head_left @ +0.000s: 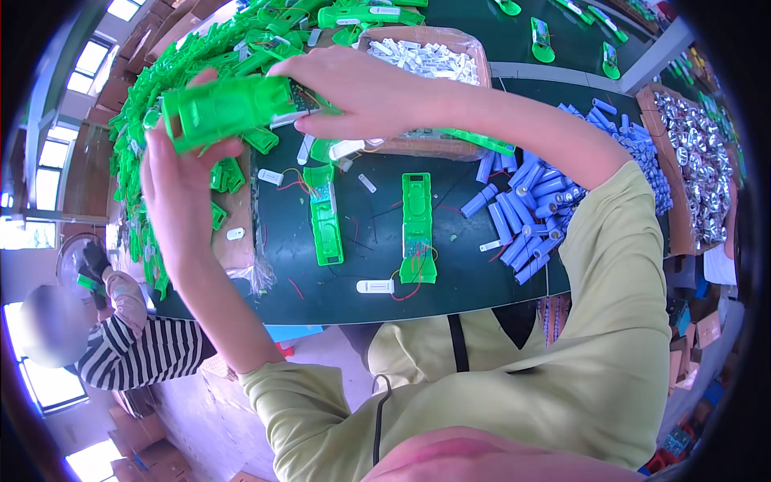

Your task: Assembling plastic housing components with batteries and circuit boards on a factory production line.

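Note:
Raised above the table at the upper left, a green plastic housing (217, 116) is held level between both hands. My left hand (181, 173) closes round its left end, with the thumb below. At the other end my right hand (357, 88) pinches the housing beside a small circuit board (303, 98); its fingertips are partly hidden. On the table below lie two more green housings with boards and thin wires, a left one (325, 215) and a right one (417, 209). A white plastic piece (375, 287) is next to the right one, by its red wire.
Green housings (185, 72) are heaped at the far left. A cardboard box (484, 60) of small white parts stands at the back. Blue cylindrical cells (526, 213) pile up at right, before a box of shiny round parts (695, 169). Another person (140, 345) works at left.

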Demonstrator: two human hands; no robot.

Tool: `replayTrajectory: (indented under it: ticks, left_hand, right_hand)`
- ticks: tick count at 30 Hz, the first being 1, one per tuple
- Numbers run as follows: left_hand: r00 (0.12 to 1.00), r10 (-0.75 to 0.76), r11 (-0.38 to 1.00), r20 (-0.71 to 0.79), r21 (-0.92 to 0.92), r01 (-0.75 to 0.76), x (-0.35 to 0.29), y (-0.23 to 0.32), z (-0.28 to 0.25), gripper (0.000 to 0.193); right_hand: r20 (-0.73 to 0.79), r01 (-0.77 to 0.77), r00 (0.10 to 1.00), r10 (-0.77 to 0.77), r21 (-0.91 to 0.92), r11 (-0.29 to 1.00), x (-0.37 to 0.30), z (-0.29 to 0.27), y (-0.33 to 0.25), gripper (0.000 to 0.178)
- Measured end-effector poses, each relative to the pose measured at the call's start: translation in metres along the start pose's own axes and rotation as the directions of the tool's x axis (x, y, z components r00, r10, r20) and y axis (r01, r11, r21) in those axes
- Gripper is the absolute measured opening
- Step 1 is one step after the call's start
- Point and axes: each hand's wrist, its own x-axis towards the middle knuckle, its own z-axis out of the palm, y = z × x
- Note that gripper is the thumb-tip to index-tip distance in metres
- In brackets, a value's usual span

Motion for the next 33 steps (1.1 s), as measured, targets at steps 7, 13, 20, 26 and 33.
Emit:
replayTrajectory:
  ticks: [7,13,20,26,33]
  left_hand:
    - [0.986,0.086,0.993,-0.14,-0.07,-0.096,-0.027,-0.023,0.044,0.057]
    - [0.969,0.229,0.966,-0.089,-0.103,-0.238,-0.01,-0.023,0.047,0.052]
    - [0.893,0.392,0.874,-0.219,-0.216,-0.436,0.01,-0.026,0.039,0.048]
    - [0.938,0.299,0.936,-0.176,-0.136,-0.324,0.012,-0.026,0.03,0.044]
    - [0.981,0.166,0.966,-0.104,-0.185,-0.183,0.01,-0.032,0.025,0.041]
  right_hand:
    - [0.247,-0.364,0.929,0.277,0.458,0.811,-0.011,-0.019,-0.07,0.056]
    - [0.301,-0.506,0.838,0.455,0.742,0.441,-0.053,-0.006,-0.069,0.071]
    - [0.478,-0.631,0.742,0.47,0.735,0.247,-0.057,-0.036,-0.117,0.026]
    - [0.181,-0.537,0.753,0.633,0.726,0.431,-0.05,-0.071,-0.113,0.037]
    - [-0.176,-0.075,0.937,0.301,0.742,0.667,-0.03,-0.093,-0.118,0.048]
